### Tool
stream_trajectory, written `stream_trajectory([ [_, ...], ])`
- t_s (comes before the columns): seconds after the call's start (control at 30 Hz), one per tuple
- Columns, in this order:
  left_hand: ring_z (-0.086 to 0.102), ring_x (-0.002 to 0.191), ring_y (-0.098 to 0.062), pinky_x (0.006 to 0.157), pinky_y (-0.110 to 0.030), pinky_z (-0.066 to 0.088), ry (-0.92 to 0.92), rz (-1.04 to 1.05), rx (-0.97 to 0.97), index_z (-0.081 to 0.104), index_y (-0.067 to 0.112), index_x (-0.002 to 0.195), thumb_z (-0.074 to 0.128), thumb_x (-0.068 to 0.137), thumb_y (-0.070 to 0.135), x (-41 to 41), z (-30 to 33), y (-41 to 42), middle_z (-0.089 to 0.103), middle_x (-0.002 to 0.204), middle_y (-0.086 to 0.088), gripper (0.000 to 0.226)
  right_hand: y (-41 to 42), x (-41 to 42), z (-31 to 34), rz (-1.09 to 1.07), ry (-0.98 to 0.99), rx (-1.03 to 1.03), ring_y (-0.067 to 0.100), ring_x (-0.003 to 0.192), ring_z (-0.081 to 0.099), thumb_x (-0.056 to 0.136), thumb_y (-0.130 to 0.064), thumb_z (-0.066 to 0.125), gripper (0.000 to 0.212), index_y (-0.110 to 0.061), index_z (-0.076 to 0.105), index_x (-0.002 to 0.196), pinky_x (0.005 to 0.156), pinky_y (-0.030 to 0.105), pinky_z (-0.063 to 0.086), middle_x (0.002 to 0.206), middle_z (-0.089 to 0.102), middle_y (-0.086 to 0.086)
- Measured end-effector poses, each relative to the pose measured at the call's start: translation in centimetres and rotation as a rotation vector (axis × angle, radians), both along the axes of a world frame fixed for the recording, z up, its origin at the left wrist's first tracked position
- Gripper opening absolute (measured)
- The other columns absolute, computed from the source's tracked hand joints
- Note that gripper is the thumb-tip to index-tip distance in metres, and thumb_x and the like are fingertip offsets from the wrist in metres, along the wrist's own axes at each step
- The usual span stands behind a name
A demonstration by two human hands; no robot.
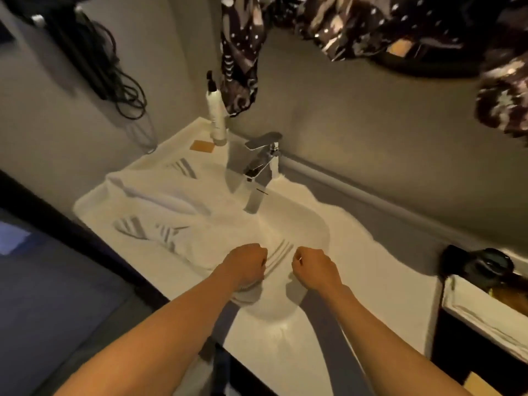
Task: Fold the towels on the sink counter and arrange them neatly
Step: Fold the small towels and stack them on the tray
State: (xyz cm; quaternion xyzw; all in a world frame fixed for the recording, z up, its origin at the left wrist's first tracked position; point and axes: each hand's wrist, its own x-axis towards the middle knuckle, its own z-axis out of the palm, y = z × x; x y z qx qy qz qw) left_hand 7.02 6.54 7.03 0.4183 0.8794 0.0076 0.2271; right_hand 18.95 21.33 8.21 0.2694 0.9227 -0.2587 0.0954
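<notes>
Now the left hand [248,261] and right hand [313,267], both fisted, grip a striped towel [281,254] whose stripes run toward the faucet [261,164].

Your two hands, the left hand [246,262] and the right hand [312,267], sit side by side over the front of the sink [300,224], on the towel [160,224] that spreads left across the table [371,270]. Behind the basin stands the faucet [261,164] (a bottle [216,115] behind it, to its left).

White towels [160,212] (grey-striped), rumpled, unfolded, spread over counter [371,270], draping into basin
</notes>
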Motion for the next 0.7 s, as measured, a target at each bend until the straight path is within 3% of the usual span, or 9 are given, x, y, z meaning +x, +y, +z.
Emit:
stream_trajectory([
  [0.13, 0.050, 0.116, -0.027, 0.094, -0.038, 0.043, -0.087, 0.063, -0.143, 0.054, 0.016, 0.126, 0.049, 0.092, 0.036, -5.5, -4.0, -5.5, 0.052, 0.125, -0.006, 0.039, -4.4, -5.5, -4.7, 0.028, -0.102, -0.103, 0.022, 0.075, 0.056, 0.095, -0.023, 0.045, 0.023, -0.007, 0.061, 0.093, 0.061, 0.031, 0.043, 0.092, 0.067, 0.008],
  [0.23, 0.052, 0.113, -0.026, 0.084, -0.035, 0.041, -0.190, -0.022, -0.236, 0.051, 0.021, 0.129, 0.057, 0.085, 0.053, -8.1, -6.5, -7.1, 0.051, 0.123, -0.002, 0.054, -6.9, -9.1, -7.6, 0.013, -0.185, -0.150, 0.025, 0.087, 0.059, 0.095, -0.025, 0.047, 0.021, -0.011, 0.060, 0.101, 0.065, 0.030, 0.041, 0.104, 0.066, 0.008],
  [0.3, 0.058, 0.106, -0.026, 0.075, -0.032, 0.040, -0.232, -0.062, -0.267, 0.053, 0.020, 0.126, 0.060, 0.084, 0.049, -8.8, -8.0, -7.6, 0.057, 0.118, -0.003, 0.051, -8.4, -10.3, -9.1, 0.005, -0.231, -0.201, 0.025, 0.098, 0.060, 0.093, -0.025, 0.049, 0.025, -0.012, 0.058, 0.111, 0.069, 0.030, 0.041, 0.112, 0.064, 0.007],
  [0.37, 0.062, 0.099, -0.027, 0.071, -0.030, 0.040, -0.222, -0.073, -0.255, 0.058, 0.017, 0.116, 0.059, 0.087, 0.033, -9.3, -9.2, -7.5, 0.063, 0.112, -0.007, 0.033, -9.9, -11.0, -10.6, 0.024, -0.288, -0.281, 0.025, 0.105, 0.058, 0.088, -0.027, 0.055, 0.036, -0.013, 0.055, 0.121, 0.072, 0.029, 0.040, 0.118, 0.060, 0.006],
  [0.47, 0.064, 0.097, -0.027, 0.074, -0.033, 0.047, -0.214, -0.084, -0.239, 0.064, 0.015, 0.104, 0.052, 0.087, 0.020, -9.6, -9.7, -6.8, 0.066, 0.108, -0.008, 0.021, -11.9, -11.1, -12.0, 0.071, -0.349, -0.300, 0.027, 0.095, 0.059, 0.081, -0.039, 0.059, 0.026, -0.019, 0.055, 0.097, 0.070, 0.034, 0.042, 0.103, 0.063, 0.005],
  [0.6, 0.063, 0.085, -0.027, 0.073, -0.034, 0.047, -0.419, 0.141, -0.145, 0.064, 0.008, 0.081, 0.051, 0.087, 0.019, -10.4, -9.2, -6.1, 0.069, 0.092, -0.013, 0.017, -13.0, -11.5, -12.3, -0.040, -0.262, -0.316, 0.021, 0.075, 0.050, 0.083, -0.035, 0.051, 0.020, -0.021, 0.043, 0.071, 0.067, 0.038, 0.042, 0.077, 0.051, 0.001],
  [0.7, 0.064, 0.063, -0.025, 0.067, -0.033, 0.052, -0.613, 0.539, 0.033, 0.059, 0.007, 0.059, 0.054, 0.084, 0.024, -10.7, -7.9, -6.1, 0.067, 0.062, -0.012, 0.031, -13.6, -11.5, -10.7, -0.216, -0.068, -0.491, 0.015, 0.069, 0.050, 0.092, -0.030, 0.041, 0.027, -0.023, 0.048, 0.067, 0.071, 0.040, 0.045, 0.073, 0.054, -0.003],
])
